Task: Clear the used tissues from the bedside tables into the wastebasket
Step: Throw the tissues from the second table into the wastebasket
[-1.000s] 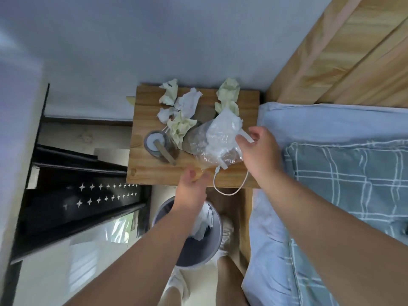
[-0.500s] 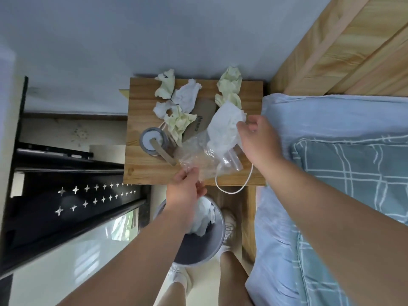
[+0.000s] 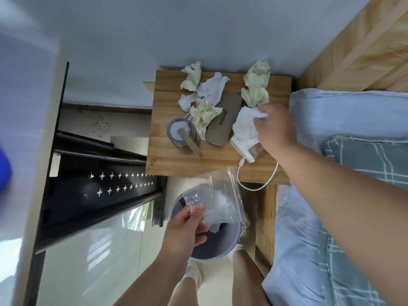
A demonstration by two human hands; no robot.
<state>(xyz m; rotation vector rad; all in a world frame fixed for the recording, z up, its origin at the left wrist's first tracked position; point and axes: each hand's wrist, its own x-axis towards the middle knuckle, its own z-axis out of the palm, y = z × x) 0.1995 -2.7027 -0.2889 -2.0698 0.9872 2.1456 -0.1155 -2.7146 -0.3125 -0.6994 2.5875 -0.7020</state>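
Since half a second ago the clear plastic bag [image 3: 223, 193] has left the bedside table [image 3: 174, 164] and now hangs over the grey wastebasket [image 3: 207, 248], where the left hand [image 3: 187, 226] pinches its crumpled corner with curled fingers. The right hand [image 3: 274, 127] has stayed at the table's bed side, fingers closed on a white tissue [image 3: 244, 122] lying on a white power bank [image 3: 242, 149], now uncovered. The bed [image 3: 320, 217] with its checked pillow [image 3: 375, 164] lies right of the table, and a black rack [image 3: 99, 191] stands left. Crumpled pale yellow tissues [image 3: 257, 74] and white tissues [image 3: 213, 88] lie along the table's far side, around a flat brown case [image 3: 223, 120] and a jar [image 3: 180, 131]. The bag veils part of the basket's mouth, where white tissue shows through
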